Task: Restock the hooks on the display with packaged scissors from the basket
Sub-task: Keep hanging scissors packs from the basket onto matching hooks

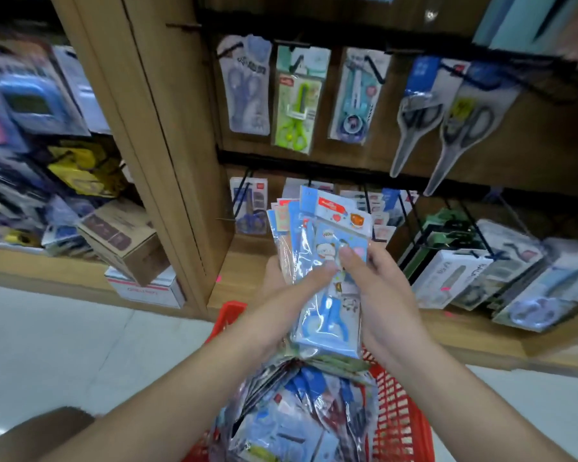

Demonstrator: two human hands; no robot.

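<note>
A fanned stack of packaged scissors is held upright in both hands above the red basket, in front of the wooden display. The stack is gripped from the left and from beneath by the left hand, with the thumb laid across the front and the fingers hidden behind the packs. The front pack, a blue card with cartoon figures and blue-handled scissors, is pinched at its right edge by the right hand, the thumb pressed onto the clear plastic. More packs of scissors are piled loosely in the basket, directly under the held stack. On the upper row of the display, black hooks are seen carrying single packs: a grey-blue pair, a green pair, a light blue pair and two large grey pairs hanging further right. A lower row of packs is partly hidden behind the held stack. To the left of the wooden post, a cardboard box is tilted on a shelf, and the pale floor is seen below.
</note>
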